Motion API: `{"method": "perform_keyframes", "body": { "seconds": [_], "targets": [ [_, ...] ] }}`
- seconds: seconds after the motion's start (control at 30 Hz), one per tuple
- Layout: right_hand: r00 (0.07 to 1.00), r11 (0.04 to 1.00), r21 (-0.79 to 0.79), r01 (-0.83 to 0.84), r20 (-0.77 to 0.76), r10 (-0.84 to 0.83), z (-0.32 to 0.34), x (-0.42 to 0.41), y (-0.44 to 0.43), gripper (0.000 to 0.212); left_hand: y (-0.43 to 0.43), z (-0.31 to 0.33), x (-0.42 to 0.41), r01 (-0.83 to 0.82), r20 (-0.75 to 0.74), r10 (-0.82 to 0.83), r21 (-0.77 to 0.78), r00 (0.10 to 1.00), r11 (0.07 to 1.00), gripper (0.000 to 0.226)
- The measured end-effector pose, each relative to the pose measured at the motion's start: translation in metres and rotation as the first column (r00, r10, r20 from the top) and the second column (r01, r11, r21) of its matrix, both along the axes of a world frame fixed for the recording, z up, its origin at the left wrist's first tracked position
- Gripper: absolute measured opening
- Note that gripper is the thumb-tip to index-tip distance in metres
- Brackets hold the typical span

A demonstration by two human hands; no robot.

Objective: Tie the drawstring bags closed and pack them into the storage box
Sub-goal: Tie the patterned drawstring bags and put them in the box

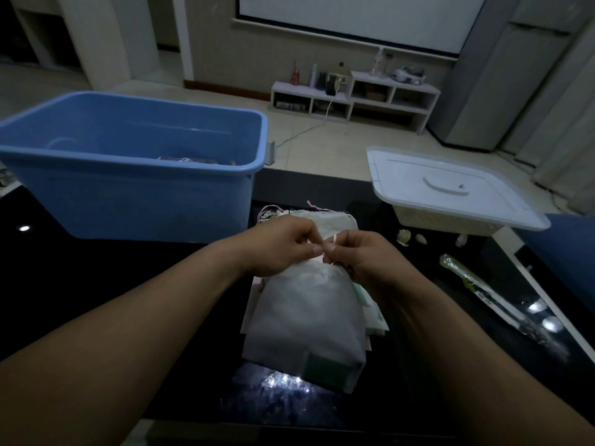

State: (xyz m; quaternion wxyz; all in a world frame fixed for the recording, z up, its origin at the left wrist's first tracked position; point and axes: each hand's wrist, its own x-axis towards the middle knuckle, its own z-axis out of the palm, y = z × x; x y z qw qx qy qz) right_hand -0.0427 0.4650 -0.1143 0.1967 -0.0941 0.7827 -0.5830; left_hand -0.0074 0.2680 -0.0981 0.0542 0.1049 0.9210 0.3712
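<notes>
A white drawstring bag (306,320) lies on the dark table in front of me, its gathered mouth pointing away. My left hand (280,246) and my right hand (360,255) meet at that mouth, each pinching an end of the pale drawstring (334,242). More flat bags (335,218) lie stacked just behind my hands. The blue storage box (135,201) stands at the back left, open, with a few bags on its floor.
A white lidded plastic container (450,188) sits at the back right on the table's edge. A long clear wrapped packet (483,294) lies to the right. Small pale scraps (404,236) rest near the container. A low shelf stands across the floor.
</notes>
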Motion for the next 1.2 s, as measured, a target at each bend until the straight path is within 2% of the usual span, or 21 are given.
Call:
{"method": "perform_keyframes", "body": {
  "seconds": [0.07, 0.2, 0.27, 0.33, 0.4, 0.57, 0.8, 0.93, 1.07, 1.2],
  "targets": [
    [0.999, 0.999, 0.006, 0.032, -0.021, -0.031, 0.001, 0.000, 0.000, 0.014, 0.002, -0.001, -0.001, -0.016, -0.038, 0.013, -0.071, 0.999, 0.997, 0.014],
    [0.996, 0.998, 0.027, 0.058, -0.063, -0.057, 0.006, -0.001, -0.001, 0.008, 0.007, 0.006, -0.001, -0.049, -0.077, 0.042, -0.091, 0.996, 0.995, 0.013],
    [0.996, 0.999, 0.044, 0.030, -0.086, -0.026, 0.008, 0.000, -0.002, 0.006, 0.007, 0.010, -0.001, -0.042, 0.027, 0.043, -0.050, 0.999, 0.998, 0.016],
    [0.993, 0.997, 0.073, -0.002, -0.114, 0.010, 0.008, 0.002, -0.002, 0.005, 0.005, 0.010, 0.001, -0.033, 0.165, 0.019, 0.081, 0.986, 0.996, 0.025],
    [0.989, 0.995, 0.102, -0.019, -0.141, 0.033, 0.006, 0.003, -0.002, 0.007, 0.003, 0.006, 0.003, -0.047, 0.230, 0.003, 0.185, 0.973, 0.982, 0.026],
    [0.988, 0.995, 0.082, -0.048, -0.142, 0.059, 0.007, 0.000, 0.002, 0.012, 0.000, -0.004, -0.001, -0.065, 0.151, 0.033, 0.211, 0.988, 0.975, 0.012],
    [0.983, 0.994, 0.014, -0.106, -0.148, 0.107, 0.011, -0.002, 0.008, 0.008, -0.001, -0.015, -0.002, -0.014, 0.023, 0.010, 0.194, 1.000, 0.981, 0.011],
    [0.938, 0.987, 0.149, -0.063, -0.329, 0.109, 0.008, -0.001, 0.006, 0.009, 0.005, -0.018, -0.001, -0.060, -0.007, 0.062, 0.171, 0.998, 0.983, 0.022],
    [0.825, 0.952, 0.305, 0.042, -0.548, 0.139, 0.002, 0.001, 0.001, 0.012, 0.018, -0.026, 0.000, -0.160, -0.079, 0.176, 0.173, 0.981, 0.972, 0.026],
    [0.756, 0.948, 0.310, 0.076, -0.638, 0.148, 0.000, 0.007, -0.001, 0.004, 0.027, -0.029, 0.002, -0.171, -0.125, 0.198, 0.202, 0.972, 0.964, 0.021]
  ]
}}
